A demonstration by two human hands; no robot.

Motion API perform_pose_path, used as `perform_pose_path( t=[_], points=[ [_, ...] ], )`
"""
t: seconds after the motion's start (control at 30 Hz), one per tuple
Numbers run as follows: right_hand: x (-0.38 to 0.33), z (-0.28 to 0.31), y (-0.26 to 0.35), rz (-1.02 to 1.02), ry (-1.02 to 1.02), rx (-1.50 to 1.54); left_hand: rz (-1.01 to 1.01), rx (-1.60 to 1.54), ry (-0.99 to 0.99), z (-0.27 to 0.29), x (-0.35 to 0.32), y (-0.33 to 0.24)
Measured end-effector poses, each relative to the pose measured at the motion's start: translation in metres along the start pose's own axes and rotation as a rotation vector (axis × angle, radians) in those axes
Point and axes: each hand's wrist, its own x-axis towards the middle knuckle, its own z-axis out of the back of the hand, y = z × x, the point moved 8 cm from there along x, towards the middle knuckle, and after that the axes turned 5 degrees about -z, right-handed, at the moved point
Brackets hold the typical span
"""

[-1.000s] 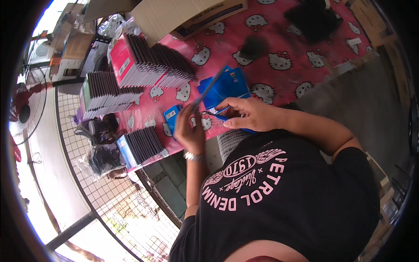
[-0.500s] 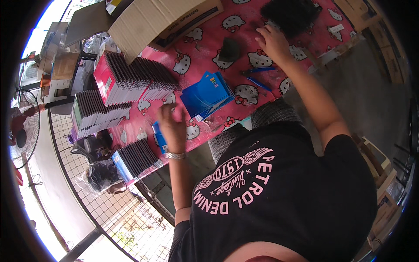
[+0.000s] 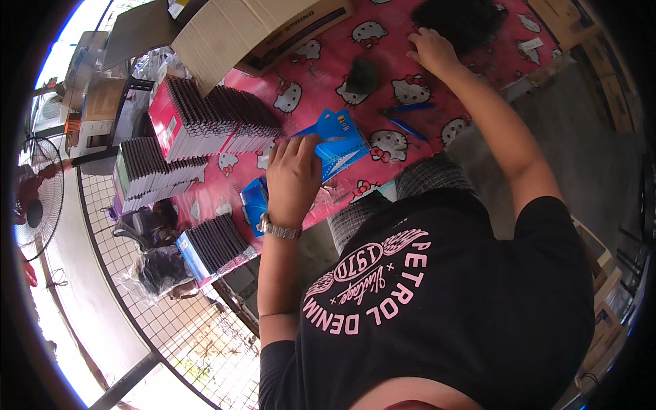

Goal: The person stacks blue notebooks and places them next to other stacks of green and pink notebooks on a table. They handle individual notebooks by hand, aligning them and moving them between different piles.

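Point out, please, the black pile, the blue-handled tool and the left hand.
Black pile (image 3: 462, 26): head view, on its dark middle.
Blue-handled tool (image 3: 408, 129): head view, lower handle.
Left hand (image 3: 294, 169): head view, on its back.

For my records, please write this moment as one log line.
left hand: over edge of blue covers, contact unclear; right hand: beside black pile; blue-handled tool: lying on pink tablecloth

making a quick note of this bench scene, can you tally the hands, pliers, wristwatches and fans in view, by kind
Hands, left hand and right hand: 2
Pliers: 1
Wristwatch: 1
Fan: 1
Total: 5
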Motion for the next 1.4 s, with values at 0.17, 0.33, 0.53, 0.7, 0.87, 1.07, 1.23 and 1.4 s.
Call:
perform_pose_path(
  t=[0.17,0.33,0.53,0.7,0.87,1.07,1.23,1.4],
  points=[
    [0.007,-0.013,0.005,-0.093,0.159,-0.119,0.058,0.086,-0.144,-0.017,-0.001,0.002],
    [0.0,-0.015,-0.004,-0.154,0.152,-0.052,0.068,0.074,-0.201,-0.018,-0.006,-0.002],
    [-0.002,-0.038,-0.046,-0.692,0.621,0.643,0.054,0.031,-0.18,-0.018,-0.004,0.001],
    [0.008,0.026,0.037,-0.451,0.75,1.093,0.084,0.039,-0.185,-0.017,-0.008,0.004],
    [-0.038,0.101,0.174,0.304,0.485,1.043,0.071,0.053,-0.189,-0.017,-0.005,0.003],
    [-0.052,0.11,0.193,0.265,0.395,1.091,0.069,0.04,-0.182,-0.016,-0.005,0.001],
    [-0.052,0.093,0.193,0.197,0.771,1.155,0.061,0.054,-0.203,-0.015,-0.005,-0.002],
    [-0.048,0.112,0.194,0.102,0.697,1.128,0.05,0.049,-0.275,-0.015,-0.008,-0.005]
  ],
)
